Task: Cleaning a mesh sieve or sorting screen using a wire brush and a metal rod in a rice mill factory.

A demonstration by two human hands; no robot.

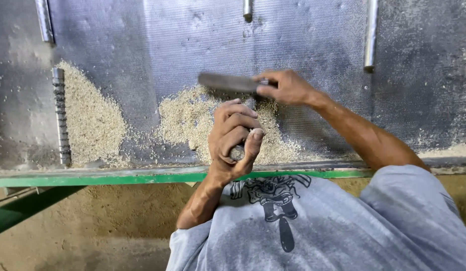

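Left hand: the left hand (pixel 234 138) is curled into a tight fist around a short grey metal rod (pixel 237 152), whose round end shows below the thumb; fingers wrap the front, thumb presses down the right side.
Left hand place: it is held upright just above the green frame edge (pixel 92 176), over the near part of the middle pile of sawdust (pixel 193 120).
Right hand: the right hand (pixel 287 87) is closed narrowly, fingers and thumb pinching the right end of a flat dark file (pixel 228 82).
File: it lies roughly level, pointing left from the right hand, blurred, just above the top of the left fist; whether it touches the rod cannot be told.
Rod: only its lower end and a bit near the knuckles show; the rest is hidden inside the fist.
Work surface: a grey perforated metal sheet (pixel 313 40), dusty, sloping away from the person.
Sawdust: the middle pile sits under both hands; a second sawdust heap (pixel 90 118) lies well apart on the left.
Other metal parts: a threaded bar (pixel 61 118) lies upright beside the left heap; smooth steel bars (pixel 370 35) lie at the top of the sheet.
Person: grey shirt (pixel 318 226) with a dark print fills the lower part of the view.
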